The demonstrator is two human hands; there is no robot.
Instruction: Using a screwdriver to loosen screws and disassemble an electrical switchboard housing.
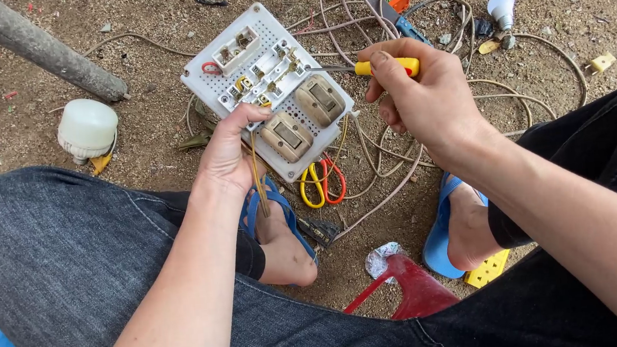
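Head view: left hand (229,154) on white perforated switchboard (267,88), right hand (421,100) around yellow-handled screwdriver (359,67).

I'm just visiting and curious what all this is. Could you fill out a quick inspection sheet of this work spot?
Surface: bare dirt ground, gritty, with small scraps.
Job's things: white perforated switch board, tilted, carrying two beige switches and open terminals; yellow-handled screwdriver, tip at the terminals.
Clutter: white lamp dome, light bulb, yellow plug piece, red plastic piece, crumpled wrapper.
Hands: left hand grips the board's lower edge; right hand holds the screwdriver.
Cables: tangled beige wires behind the board; yellow and red loops below it.
Surroundings: grey pole at top left; the person's knees and blue sandals.
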